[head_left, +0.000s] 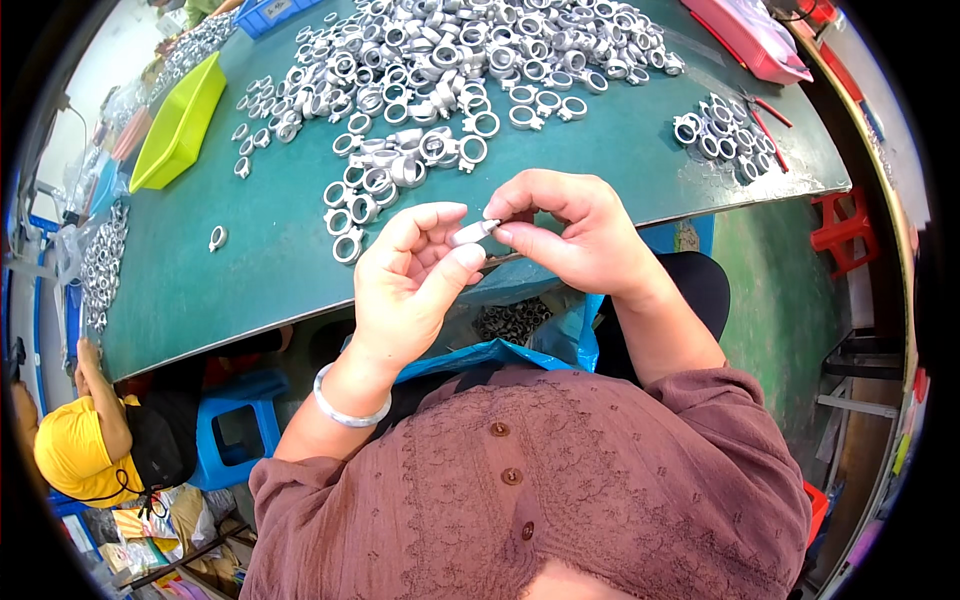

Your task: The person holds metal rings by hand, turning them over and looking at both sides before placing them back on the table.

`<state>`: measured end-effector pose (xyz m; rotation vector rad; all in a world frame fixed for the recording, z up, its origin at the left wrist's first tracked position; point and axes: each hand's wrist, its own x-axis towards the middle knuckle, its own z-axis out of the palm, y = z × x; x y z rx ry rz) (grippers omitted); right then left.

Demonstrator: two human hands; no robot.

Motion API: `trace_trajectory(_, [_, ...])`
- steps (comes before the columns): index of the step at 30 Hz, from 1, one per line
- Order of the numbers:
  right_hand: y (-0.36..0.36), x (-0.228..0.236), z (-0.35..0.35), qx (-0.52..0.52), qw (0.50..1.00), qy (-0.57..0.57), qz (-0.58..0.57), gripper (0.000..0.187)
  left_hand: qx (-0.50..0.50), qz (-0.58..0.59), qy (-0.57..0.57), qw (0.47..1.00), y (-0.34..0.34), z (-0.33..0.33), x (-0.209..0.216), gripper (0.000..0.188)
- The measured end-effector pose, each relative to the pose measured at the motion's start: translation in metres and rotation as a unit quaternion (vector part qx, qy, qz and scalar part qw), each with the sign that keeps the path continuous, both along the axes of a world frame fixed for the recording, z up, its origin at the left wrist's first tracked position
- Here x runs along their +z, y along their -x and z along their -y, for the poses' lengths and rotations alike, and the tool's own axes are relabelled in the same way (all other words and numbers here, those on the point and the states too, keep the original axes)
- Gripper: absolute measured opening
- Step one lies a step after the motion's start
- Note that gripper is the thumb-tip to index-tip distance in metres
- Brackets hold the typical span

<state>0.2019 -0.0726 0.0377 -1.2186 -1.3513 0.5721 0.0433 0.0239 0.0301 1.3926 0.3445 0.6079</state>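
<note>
Just above the table's near edge, my left hand [405, 280] is closed round a silver-grey metal ring clamp [470, 234], held edge-on between thumb and fingers. My right hand [580, 235] pinches the ring clamp's narrow end with thumb and forefinger. A small dark bit shows at those fingertips, too small to name. Beyond my hands, a large heap of similar metal ring clamps [440, 55] covers the middle of the green table [270, 270]. Several loose ones trail toward my left hand.
At right lie a smaller ring pile [725, 145] and red-handled pliers [772, 135]. A lime-green bin [180, 125] stands left, a pink bin [755, 45] far right. Below the edge, a blue plastic bag [490, 353] holds dark small parts. A person in yellow [85, 455] sits at left.
</note>
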Motion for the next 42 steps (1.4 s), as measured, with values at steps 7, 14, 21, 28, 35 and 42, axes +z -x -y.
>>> trace_trajectory(7, [-0.001, 0.0, 0.0, 0.011, 1.0, -0.008, 0.02, 0.015, 0.029, 0.03, -0.087, 0.995, -0.001, 0.002, -0.002, 0.041])
trace_trajectory(14, [0.0, -0.001, -0.001, 0.018, 1.0, -0.003, 0.006, 0.016, 0.044, 0.039, -0.126, 0.99, -0.002, 0.002, -0.005, 0.047])
trace_trajectory(21, [0.0, -0.001, -0.001, 0.015, 1.0, 0.008, -0.02, 0.014, 0.09, 0.056, -0.299, 0.948, -0.004, -0.001, -0.009, 0.051])
trace_trajectory(28, [0.002, -0.001, -0.003, 0.005, 1.0, -0.005, 0.007, 0.013, 0.113, 0.073, -0.365, 0.921, -0.005, -0.002, -0.01, 0.052])
trace_trajectory(35, [-0.011, -0.006, -0.015, -0.064, 0.988, -0.005, 0.143, 0.014, 0.067, 0.021, -0.423, 0.903, 0.007, 0.0, -0.001, 0.038])
trace_trajectory(42, [-0.017, -0.016, -0.036, -0.215, 0.895, -0.015, 0.391, 0.018, -0.059, -0.094, -0.534, 0.838, 0.022, 0.008, -0.027, 0.031])
